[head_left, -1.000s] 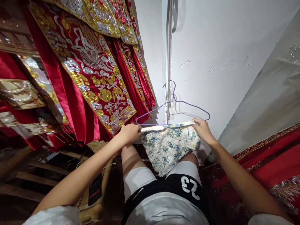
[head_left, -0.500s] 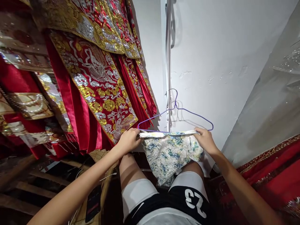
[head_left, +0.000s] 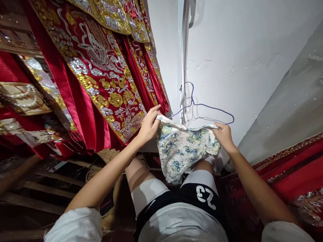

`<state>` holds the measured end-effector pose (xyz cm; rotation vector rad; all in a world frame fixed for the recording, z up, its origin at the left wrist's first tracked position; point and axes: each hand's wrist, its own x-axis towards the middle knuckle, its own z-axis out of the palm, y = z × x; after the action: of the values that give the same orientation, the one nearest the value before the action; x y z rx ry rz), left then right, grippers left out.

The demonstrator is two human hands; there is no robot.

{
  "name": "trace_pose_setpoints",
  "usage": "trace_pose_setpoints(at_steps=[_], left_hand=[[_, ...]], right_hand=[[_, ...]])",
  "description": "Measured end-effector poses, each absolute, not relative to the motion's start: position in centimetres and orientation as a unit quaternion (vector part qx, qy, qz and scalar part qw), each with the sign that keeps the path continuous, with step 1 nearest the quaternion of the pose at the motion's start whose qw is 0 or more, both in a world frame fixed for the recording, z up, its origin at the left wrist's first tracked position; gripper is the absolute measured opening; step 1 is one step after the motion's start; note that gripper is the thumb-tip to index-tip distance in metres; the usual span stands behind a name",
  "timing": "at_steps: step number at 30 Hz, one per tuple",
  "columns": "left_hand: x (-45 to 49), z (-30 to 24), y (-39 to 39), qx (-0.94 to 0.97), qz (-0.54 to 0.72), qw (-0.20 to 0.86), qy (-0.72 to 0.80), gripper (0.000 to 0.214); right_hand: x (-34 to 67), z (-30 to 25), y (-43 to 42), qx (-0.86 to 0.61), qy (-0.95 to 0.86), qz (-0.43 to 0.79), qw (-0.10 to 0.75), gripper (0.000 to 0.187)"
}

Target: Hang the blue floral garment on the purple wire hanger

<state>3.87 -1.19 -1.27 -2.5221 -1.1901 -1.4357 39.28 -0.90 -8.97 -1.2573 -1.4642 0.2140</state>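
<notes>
A white garment (head_left: 185, 148) with a blue, green and yellow print hangs down between my hands, above my knees. My left hand (head_left: 149, 126) pinches one end of its top edge, which is lifted and slanted. The other end of that edge is gripped by my right hand (head_left: 224, 136), near the hanger's right corner. A purple hanger (head_left: 214, 108) shows behind the top edge, its hook upward beside a pale strip on the wall. The hanger's lower left part is hidden behind the cloth and my left hand. Which kind of garment it is, I cannot tell.
Red embroidered robes (head_left: 118, 84) with gold and silver sequins hang at the left. A white wall (head_left: 227, 43) stands in front. Red cloth (head_left: 297, 171) lies at the right, under clear plastic sheeting (head_left: 290, 114). Wooden slats (head_left: 50, 188) are at lower left.
My left hand has raised its end of the garment up over the hanger's lower left bar. My right hand still grips its end. The view has shifted a little.
</notes>
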Motion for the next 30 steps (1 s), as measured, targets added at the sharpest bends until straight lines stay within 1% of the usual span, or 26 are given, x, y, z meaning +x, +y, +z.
trace_pose_setpoints(at_steps=[2, 5, 6, 7, 8, 9, 12, 13, 14, 15, 16, 20, 22, 23, 26, 30], left_hand=[[5.0, -1.2, 0.5, -0.775, -0.475, -0.058, -0.412, 0.023], [5.9, -1.5, 1.6, -0.773, -0.43, -0.151, -0.442, 0.027], [5.9, -1.7, 1.6, -0.782, -0.413, -0.156, -0.439, 0.029], [5.9, -1.8, 1.4, -0.794, -0.401, -0.145, -0.432, 0.033], [5.8, -1.8, 1.0, -0.806, -0.393, -0.123, -0.425, 0.037], [5.6, -1.9, 0.6, -0.816, -0.386, -0.097, -0.418, 0.039], [5.1, -1.6, -0.2, -0.835, -0.364, -0.045, -0.409, 0.04], [4.9, -1.4, -0.4, -0.839, -0.358, -0.039, -0.408, 0.04], [4.8, -1.2, -0.4, -0.842, -0.352, -0.037, -0.407, 0.04], [4.6, -1.0, -0.4, -0.845, -0.343, -0.038, -0.407, 0.04], [4.4, -0.9, -0.3, -0.848, -0.333, -0.04, -0.409, 0.04], [2.6, -0.9, 0.4, -0.839, -0.323, -0.055, -0.434, 0.038], [1.2, -1.5, 0.8, -0.823, -0.346, -0.084, -0.443, 0.039], [0.6, -1.9, 1.1, -0.812, -0.362, -0.102, -0.447, 0.04], [-0.6, -3.0, 1.6, -0.778, -0.406, -0.141, -0.458, 0.044], [1.1, -3.0, 1.8, -0.793, -0.402, -0.136, -0.437, 0.043]], right_hand=[[39.1, -9.1, -1.6, -0.523, -0.625, 0.113, 0.569, 0.022], [39.1, -9.0, -3.0, -0.508, -0.649, 0.157, 0.544, 0.011], [39.3, -8.9, -3.5, -0.502, -0.66, 0.179, 0.53, 0.008], [39.6, -8.8, -4.0, -0.496, -0.667, 0.198, 0.519, 0.01], [40.0, -8.6, -4.4, -0.493, -0.669, 0.209, 0.516, 0.019], [40.5, -8.4, -4.8, -0.492, -0.664, 0.209, 0.523, 0.033], [42.3, -7.9, -5.1, -0.506, -0.613, 0.156, 0.586, 0.085], [42.9, -7.8, -5.0, -0.51, -0.598, 0.143, 0.601, 0.095], [43.5, -7.7, -4.7, -0.514, -0.591, 0.14, 0.606, 0.099], [44.1, -7.6, -4.4, -0.518, -0.592, 0.141, 0.601, 0.098], [44.6, -7.5, -4.1, -0.522, -0.599, 0.146, 0.589, 0.091], [46.3, -6.5, -4.0, -0.548, -0.636, 0.164, 0.518, 0.055], [46.7, -5.6, -4.9, -0.552, -0.653, 0.199, 0.479, 0.041], [46.8, -5.1, -5.3, -0.545, -0.663, 0.222, 0.463, 0.039], [46.2, -3.3, -5.9, -0.5, -0.683, 0.301, 0.439, 0.042], [42.6, -1.2, -3.9, -0.459, -0.635, 0.427, 0.451, 0.045]])
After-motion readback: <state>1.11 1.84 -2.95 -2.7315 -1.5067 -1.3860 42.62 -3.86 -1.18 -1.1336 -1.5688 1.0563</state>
